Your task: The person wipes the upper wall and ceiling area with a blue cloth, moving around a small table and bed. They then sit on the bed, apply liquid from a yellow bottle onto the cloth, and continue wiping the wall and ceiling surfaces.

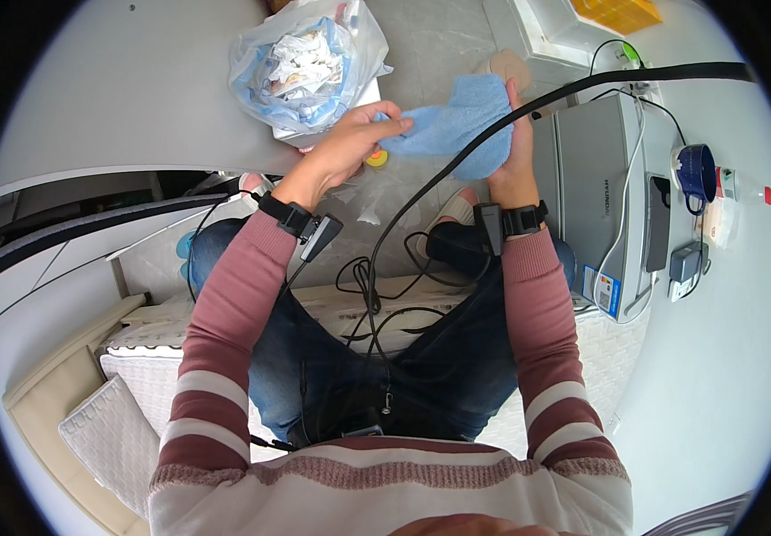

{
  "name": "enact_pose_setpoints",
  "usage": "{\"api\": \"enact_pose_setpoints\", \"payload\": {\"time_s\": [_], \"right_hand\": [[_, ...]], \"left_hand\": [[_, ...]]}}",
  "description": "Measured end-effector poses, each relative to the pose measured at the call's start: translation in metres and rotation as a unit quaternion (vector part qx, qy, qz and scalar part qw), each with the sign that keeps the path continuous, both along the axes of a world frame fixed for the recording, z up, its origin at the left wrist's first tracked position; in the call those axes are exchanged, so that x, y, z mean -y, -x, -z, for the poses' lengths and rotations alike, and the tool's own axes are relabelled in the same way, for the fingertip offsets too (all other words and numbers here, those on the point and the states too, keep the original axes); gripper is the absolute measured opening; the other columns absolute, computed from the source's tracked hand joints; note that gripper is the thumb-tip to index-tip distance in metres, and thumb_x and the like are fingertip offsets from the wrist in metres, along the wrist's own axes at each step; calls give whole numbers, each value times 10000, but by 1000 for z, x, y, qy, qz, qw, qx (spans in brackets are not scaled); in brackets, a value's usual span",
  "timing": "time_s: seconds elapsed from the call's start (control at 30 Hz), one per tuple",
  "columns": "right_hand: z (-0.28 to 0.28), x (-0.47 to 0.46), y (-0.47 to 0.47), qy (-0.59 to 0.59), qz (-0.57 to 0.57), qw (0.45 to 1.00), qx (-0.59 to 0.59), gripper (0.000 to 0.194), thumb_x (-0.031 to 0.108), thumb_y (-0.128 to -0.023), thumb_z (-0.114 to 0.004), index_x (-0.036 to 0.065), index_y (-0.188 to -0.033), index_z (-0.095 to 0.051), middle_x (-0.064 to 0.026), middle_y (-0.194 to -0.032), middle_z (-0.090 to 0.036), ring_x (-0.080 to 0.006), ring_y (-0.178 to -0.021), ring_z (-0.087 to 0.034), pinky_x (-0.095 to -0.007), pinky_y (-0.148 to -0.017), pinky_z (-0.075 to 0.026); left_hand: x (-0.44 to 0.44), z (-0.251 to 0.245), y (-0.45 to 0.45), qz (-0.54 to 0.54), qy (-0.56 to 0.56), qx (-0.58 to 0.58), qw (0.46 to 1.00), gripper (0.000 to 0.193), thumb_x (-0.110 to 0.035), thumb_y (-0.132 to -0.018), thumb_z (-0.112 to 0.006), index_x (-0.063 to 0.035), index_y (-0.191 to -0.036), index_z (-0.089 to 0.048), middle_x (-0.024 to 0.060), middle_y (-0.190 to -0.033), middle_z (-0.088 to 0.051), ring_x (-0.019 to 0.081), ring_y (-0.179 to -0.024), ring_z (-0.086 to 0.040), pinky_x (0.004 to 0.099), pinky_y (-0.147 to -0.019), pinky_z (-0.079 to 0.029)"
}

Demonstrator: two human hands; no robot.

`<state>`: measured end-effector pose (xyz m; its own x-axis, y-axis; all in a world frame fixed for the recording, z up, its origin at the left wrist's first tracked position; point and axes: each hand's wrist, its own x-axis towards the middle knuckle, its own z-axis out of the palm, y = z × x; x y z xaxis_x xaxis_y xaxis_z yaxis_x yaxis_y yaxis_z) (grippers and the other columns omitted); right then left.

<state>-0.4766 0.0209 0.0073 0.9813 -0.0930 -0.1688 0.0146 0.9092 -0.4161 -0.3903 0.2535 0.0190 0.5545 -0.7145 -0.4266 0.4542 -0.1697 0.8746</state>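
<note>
A light blue terry cloth [476, 114] is stretched between my two hands above the grey tiled floor. My left hand [359, 137] pinches its narrow, gathered end between thumb and fingers. My right hand [518, 151] grips the wider end from the right side, with part of the fingers hidden behind the fabric. A black cable passes in front of the cloth's lower right part. Just below my left fingers a small yellow and orange round object [377, 158] shows, partly covered by the hand.
A bin lined with a plastic bag [251, 67] holds crumpled tissues at upper left. To the right stands a small grey fridge [580, 154] with a phone [658, 221] on top, near a dark blue mug [694, 175]. Black cables [373, 295] hang between my knees. A mattress [613, 348] lies beneath me.
</note>
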Motion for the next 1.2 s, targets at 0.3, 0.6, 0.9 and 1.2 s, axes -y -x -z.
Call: {"api": "enact_pose_setpoints", "payload": {"time_s": [0.3,0.6,0.9,1.2], "right_hand": [[4,-1,-1,11,-9,1000,-7,466,472,-1058,-559,39,-1162,-696,-105,-1111,-754,-246,-1005,-732,-399,-925,-581],[2,-45,-1,154,98,982,-48,333,357,-1061,-591,43,-1076,-705,-86,-1017,-749,-221,-940,-721,-373,-844,-571],[32,-96,-3,539,265,788,-133,325,247,-1054,-568,25,-816,-578,-21,-710,-558,-124,-653,-472,-312,-611,-430],[23,-124,7,402,164,896,-95,313,270,-1082,-540,26,-893,-590,13,-780,-552,-80,-736,-491,-291,-648,-429]], "left_hand": [[1,1,-2,-74,73,-14,994,290,-291,-1061,-612,-36,-1198,-637,23,-1051,-694,86,-900,-645,238,-781,-519],[12,6,6,-192,117,-20,974,375,-389,-1087,-554,-28,-1084,-653,21,-928,-678,83,-827,-610,260,-716,-509],[33,23,41,-117,-36,355,927,384,-299,-1065,-525,40,-895,-583,179,-699,-550,240,-618,-492,404,-621,-445],[28,4,22,-158,-59,470,867,383,-294,-1072,-525,21,-856,-557,233,-717,-562,408,-631,-522,465,-591,-444]]}}
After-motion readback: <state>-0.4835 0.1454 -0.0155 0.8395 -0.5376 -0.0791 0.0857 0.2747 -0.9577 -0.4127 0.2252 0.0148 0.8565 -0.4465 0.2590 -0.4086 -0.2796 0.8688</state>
